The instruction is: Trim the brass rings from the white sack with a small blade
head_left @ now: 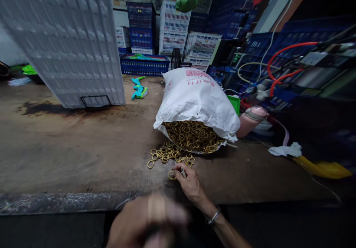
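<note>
Ring [170, 177], one, brass-coloured: near side of the sack [194, 95], just before the loose rings [171, 152] spilled from its mouth. Held by right hand [190, 183], thumb and forefinger pinching its rim; a slim silvery piece [183, 172] also lies in these fingers, kind unclear.

Left hand [147, 218]: farther toward the person than the sack, blurred; cannot tell whether spread or pinching.

Handling, by judgement: light, stiff, smooth, apt to roll or slip, hardly fragile. Best hold: opposite sides of the rim, fingertips only. Neighbouring rings may snag.

Edges: worktop's front edge [69, 202], nearer the person than the sack; a dropped ring could roll over it.

Room: widest left of the sack, up to the standing ridged panel [75, 47]; tighter right of it, beside the pink bottle [250, 121]. Turquoise clamps [139, 93]: left of the sack, well apart.
</note>
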